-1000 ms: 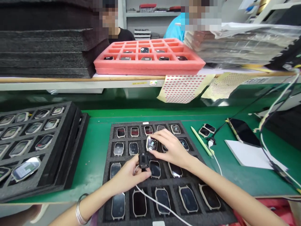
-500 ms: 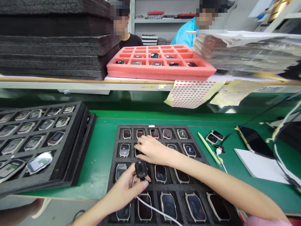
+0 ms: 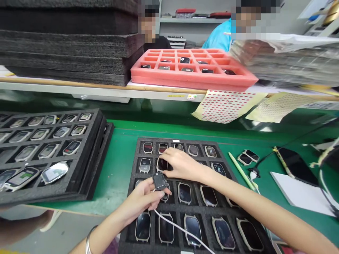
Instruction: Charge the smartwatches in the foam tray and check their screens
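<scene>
A black foam tray (image 3: 134, 178) with rows of square smartwatch bodies lies before me. My left hand (image 3: 144, 195) is closed on a small black charger block (image 3: 159, 181), its contact side turned up. From it a white cable (image 3: 182, 228) runs across the tray's front row. My right hand (image 3: 182, 164) reaches over the second row, its fingers closed on a watch (image 3: 162, 164) that is tilted in its compartment. The charger is just in front of that watch, apart from it as far as I can see. Part of the tray lies hidden under my right forearm.
Stacked foam trays of watches (image 3: 87, 173) stand at left, one watch (image 3: 54, 172) lying loose on top. At right are a green pen (image 3: 241, 171), two small watches (image 3: 248, 157), a phone (image 3: 295, 165) and white paper (image 3: 302, 192). A pink tray (image 3: 193, 83) sits on the shelf; two people are behind.
My left hand has turned the charger so its contact face shows. The watch at my right fingers now shows more clearly, lifted at a tilt. The whole view has shifted slightly.
</scene>
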Available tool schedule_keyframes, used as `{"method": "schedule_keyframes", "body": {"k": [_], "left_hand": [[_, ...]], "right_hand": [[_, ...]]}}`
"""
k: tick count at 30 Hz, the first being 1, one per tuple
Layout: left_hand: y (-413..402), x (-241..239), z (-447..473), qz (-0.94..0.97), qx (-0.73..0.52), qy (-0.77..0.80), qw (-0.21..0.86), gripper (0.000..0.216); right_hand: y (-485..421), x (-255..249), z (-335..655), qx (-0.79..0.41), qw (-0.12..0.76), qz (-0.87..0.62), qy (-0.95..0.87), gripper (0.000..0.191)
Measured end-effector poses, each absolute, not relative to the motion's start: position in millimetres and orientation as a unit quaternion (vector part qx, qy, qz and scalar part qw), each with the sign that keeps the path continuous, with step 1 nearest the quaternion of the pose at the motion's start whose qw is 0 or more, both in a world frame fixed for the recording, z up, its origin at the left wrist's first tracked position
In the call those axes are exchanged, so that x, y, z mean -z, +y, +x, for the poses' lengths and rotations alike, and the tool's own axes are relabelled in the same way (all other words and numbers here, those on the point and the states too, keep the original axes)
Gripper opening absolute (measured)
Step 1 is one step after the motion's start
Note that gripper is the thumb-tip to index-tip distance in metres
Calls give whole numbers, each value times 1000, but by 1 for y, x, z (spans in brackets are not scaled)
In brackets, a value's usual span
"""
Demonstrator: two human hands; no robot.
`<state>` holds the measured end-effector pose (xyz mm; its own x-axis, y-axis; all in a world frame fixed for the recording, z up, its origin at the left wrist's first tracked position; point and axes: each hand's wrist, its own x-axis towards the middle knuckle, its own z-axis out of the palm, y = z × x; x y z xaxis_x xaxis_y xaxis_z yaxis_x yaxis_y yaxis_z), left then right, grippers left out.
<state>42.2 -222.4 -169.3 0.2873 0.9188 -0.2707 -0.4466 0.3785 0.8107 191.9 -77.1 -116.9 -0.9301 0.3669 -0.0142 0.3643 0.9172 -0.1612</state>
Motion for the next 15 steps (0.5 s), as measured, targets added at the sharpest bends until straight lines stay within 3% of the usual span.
{"method": "schedule_keyframes", "body": {"k": [4, 6, 10, 15], "left_hand": [[-220, 170, 40, 300, -462, 369, 749, 39], [-219, 172, 40, 303, -459, 366, 750, 42], [-218, 173, 43, 316, -465, 381, 734, 44], [-217, 173, 46, 373, -457, 433, 681, 38]], "right_hand": [[-83, 99, 209, -189, 83, -179, -962, 41], [-93, 93, 213, -238, 65, -128, -961, 39], [-113, 94, 211, -210, 11, -97, -973, 37], [-116, 105, 204, -220, 31, -99, -970, 36]]}}
